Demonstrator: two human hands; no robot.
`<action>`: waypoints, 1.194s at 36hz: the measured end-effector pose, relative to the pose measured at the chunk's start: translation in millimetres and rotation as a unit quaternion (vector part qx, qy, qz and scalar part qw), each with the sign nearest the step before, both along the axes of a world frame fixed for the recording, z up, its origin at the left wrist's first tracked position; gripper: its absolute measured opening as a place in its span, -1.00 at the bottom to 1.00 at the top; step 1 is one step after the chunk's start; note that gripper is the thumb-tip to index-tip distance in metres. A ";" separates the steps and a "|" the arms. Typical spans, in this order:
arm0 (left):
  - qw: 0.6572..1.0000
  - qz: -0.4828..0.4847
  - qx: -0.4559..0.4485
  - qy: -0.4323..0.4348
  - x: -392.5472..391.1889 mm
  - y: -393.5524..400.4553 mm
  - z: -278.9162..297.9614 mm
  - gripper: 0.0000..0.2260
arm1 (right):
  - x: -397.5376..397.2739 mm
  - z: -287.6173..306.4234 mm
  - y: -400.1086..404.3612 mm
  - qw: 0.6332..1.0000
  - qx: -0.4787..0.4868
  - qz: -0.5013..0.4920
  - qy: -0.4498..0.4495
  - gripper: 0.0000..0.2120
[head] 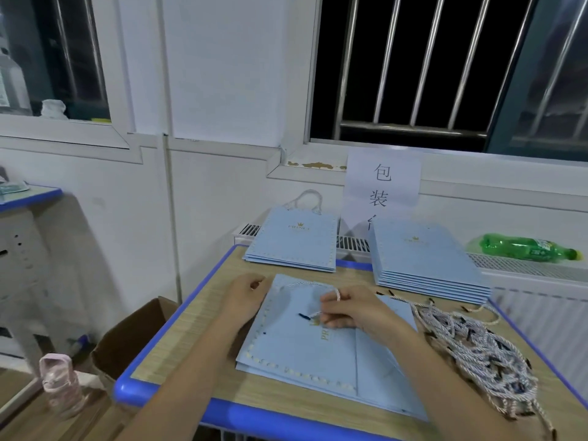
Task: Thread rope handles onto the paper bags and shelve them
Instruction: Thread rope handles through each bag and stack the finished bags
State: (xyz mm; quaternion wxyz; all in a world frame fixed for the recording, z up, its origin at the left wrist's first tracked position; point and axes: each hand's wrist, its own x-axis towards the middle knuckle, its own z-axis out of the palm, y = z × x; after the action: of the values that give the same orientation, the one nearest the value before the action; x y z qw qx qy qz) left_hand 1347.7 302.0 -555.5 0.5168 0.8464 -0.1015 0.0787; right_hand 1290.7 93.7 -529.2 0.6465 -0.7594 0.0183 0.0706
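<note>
Wood-grain, blue-rimmed table (203,316) under barred window (413,68); right hand (350,308) pinches rope (313,314), left hand (243,292) curled, grip unclear.

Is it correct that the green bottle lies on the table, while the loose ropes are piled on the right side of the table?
Not quite. In the head view the green bottle lies on the radiator behind the table. The loose ropes are piled on its right side.

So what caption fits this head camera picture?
Right hand threads a white twisted rope handle into a light blue paper bag; left hand steadies it.
</note>
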 end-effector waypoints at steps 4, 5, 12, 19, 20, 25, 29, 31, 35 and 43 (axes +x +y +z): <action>0.995 -0.019 0.094 -0.040 -7.3 14.7 -1.7 -0.73 | 0.9 -2.8 -6.9 0.997 -0.076 -0.018 -0.023 -0.84; 0.991 -0.028 0.122 -0.050 -9.9 18.2 -4.0 -0.69 | -0.5 -1.1 -7.3 0.995 -0.092 -0.025 -0.029 -0.83; 0.987 -0.075 0.139 0.007 -26.3 29.9 -9.8 -0.68 | -4.5 -8.8 -2.1 0.908 -0.364 -0.019 -0.209 -0.53; 0.983 -0.154 0.016 0.103 -21.6 43.0 -6.4 -0.69 | -4.8 -22.6 15.9 0.872 -0.418 0.016 -0.254 -0.90; 0.980 -0.163 0.010 0.111 -21.0 43.0 -6.9 -0.74 | -4.5 -23.3 18.0 0.865 -0.428 0.012 -0.260 -0.91; 0.975 -0.194 -0.001 0.112 -20.2 42.4 -8.7 -0.81 | -14.3 -16.7 36.2 0.883 -0.371 0.052 -0.283 -0.91; 0.974 -0.204 -0.014 0.103 -23.4 39.2 -8.2 -0.79 | -19.2 -12.5 54.9 0.858 -0.381 0.107 -0.328 -0.82; 0.974 -0.207 -0.012 0.093 -23.7 38.7 -8.5 -0.80 | -19.1 -12.2 62.2 0.845 -0.397 0.119 -0.337 -0.78; 0.973 -0.213 0.001 0.091 -24.7 40.2 -7.4 -0.82 | -17.2 -13.3 68.2 0.862 -0.375 0.107 -0.325 -0.82; 0.970 -0.228 0.002 0.082 -26.6 40.9 -5.7 -0.80 | -18.5 -3.4 66.1 0.848 -0.420 0.135 -0.293 -0.80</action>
State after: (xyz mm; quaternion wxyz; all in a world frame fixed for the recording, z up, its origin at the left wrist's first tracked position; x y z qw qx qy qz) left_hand 1321.1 342.9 -561.2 0.5259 0.8055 -0.2495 -0.1108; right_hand 1272.3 159.7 -532.5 0.2246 -0.9389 -0.2472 -0.0831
